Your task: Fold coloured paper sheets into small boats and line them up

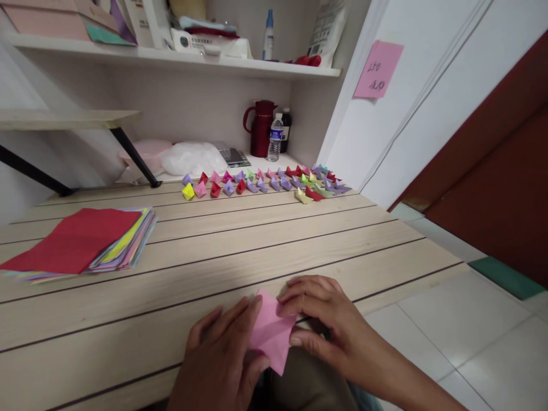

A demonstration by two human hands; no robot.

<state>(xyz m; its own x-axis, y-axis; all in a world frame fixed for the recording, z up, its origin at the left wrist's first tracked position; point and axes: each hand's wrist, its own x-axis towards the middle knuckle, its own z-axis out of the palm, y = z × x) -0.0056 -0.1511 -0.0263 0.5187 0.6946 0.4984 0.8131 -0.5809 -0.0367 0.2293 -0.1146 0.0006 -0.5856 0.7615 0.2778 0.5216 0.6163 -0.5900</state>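
A pink sheet of origami paper [273, 331], folded small and creased, is between my two hands at the near edge of the table. My left hand [225, 354] grips its left side, thumb low and fingers along the upper edge. On the right side, my right hand [319, 319] pinches the paper between thumb and fingers. Part of the paper is hidden under my fingers. Further back on the table stand several small folded paper boats [257, 185] in rows, in purple, red, pink, yellow and green.
To the left lies a stack of coloured paper [81, 240], red on top. Behind the boats stand a dark red jug [261, 128] and a water bottle [276, 137]. A small raised shelf [64, 119] has black legs at the back left. The table [240, 245] ends at the right above a tiled floor.
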